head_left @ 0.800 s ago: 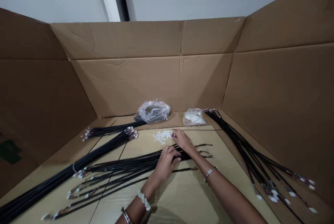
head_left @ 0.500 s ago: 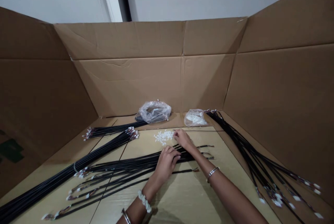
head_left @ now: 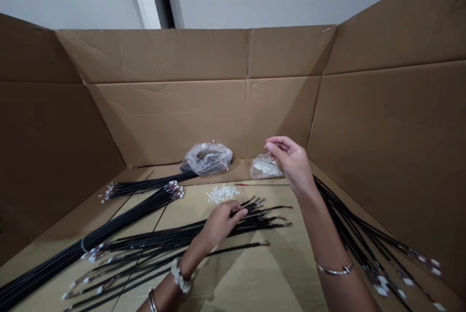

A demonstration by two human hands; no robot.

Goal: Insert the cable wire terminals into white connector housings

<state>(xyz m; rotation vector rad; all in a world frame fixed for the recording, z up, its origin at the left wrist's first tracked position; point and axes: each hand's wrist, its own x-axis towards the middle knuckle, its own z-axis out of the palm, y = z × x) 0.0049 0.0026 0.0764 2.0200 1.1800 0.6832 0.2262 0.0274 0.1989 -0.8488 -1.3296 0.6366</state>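
My left hand [head_left: 223,221] is closed near the stripped ends of several black cables [head_left: 171,232], with one cable between its thumb and fingers. Their other ends, at lower left, carry white connectors [head_left: 95,253]. Raised above the board, my right hand [head_left: 293,162] has thumb and fingertips pinched together; what it holds, if anything, is too small to make out. Just beyond my left hand lies a loose pile of small white plastic pieces [head_left: 223,193]. A clear bag of white pieces [head_left: 265,166] stands behind, partly overlapped by my right hand.
A tied bundle of black cables [head_left: 120,224] crosses the left side, with another bundle [head_left: 145,185] behind it. Loose cables [head_left: 349,224] fan out on the right. At the back sits a crumpled clear bag [head_left: 208,159]. Cardboard walls [head_left: 182,118] enclose three sides.
My right hand has lifted up and to the right, away from the white pile, baring a thin red-tipped tool there. My left hand stays at the cables, which now show more stripped ends.
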